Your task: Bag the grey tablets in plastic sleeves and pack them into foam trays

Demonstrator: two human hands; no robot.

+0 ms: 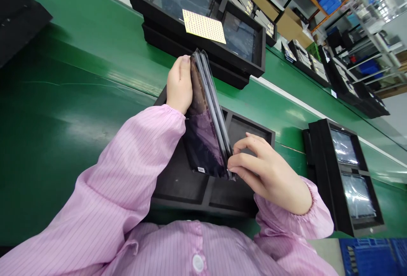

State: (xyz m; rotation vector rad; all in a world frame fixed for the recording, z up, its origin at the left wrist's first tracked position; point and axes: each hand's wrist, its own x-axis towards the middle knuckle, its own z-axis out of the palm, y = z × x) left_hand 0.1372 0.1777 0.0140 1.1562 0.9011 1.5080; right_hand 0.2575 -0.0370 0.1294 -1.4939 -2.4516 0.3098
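- By the right hand (270,174), fingers bent close together, two tablets (206,127) were touched at the lower corner; whether pinched could not be told.
- Their upper side was clasped by the left hand (179,84), seemingly for steadiness.
- They were held tilted above a tray (182,182).
- Beyond, a sheet (204,26) was laid across stacked trays (154,34).
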